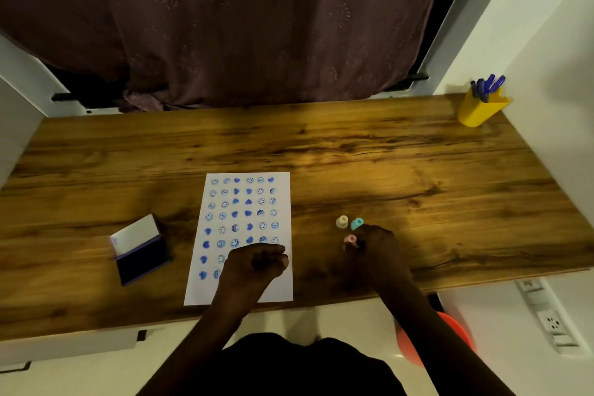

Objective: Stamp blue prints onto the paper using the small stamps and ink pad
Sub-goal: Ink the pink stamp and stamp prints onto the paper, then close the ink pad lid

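Note:
A white paper (244,292) lies on the wooden desk, covered in rows of blue smiley and heart prints. My left hand (257,262) rests on its lower part as a closed fist, hiding some prints. The ink pad (143,259) sits open to the left of the paper, its white lid raised. Right of the paper stand a cream stamp (342,221) and a teal stamp (356,223). Just below them is a pink stamp (350,239), and the fingertips of my right hand (374,246) are closed on it.
The wooden desk (353,154) stretches far back to a dark curtain. A yellow cup of blue pens (480,108) stands at the back right corner. A white wall runs along the right side, with a power strip (549,318) below the desk edge.

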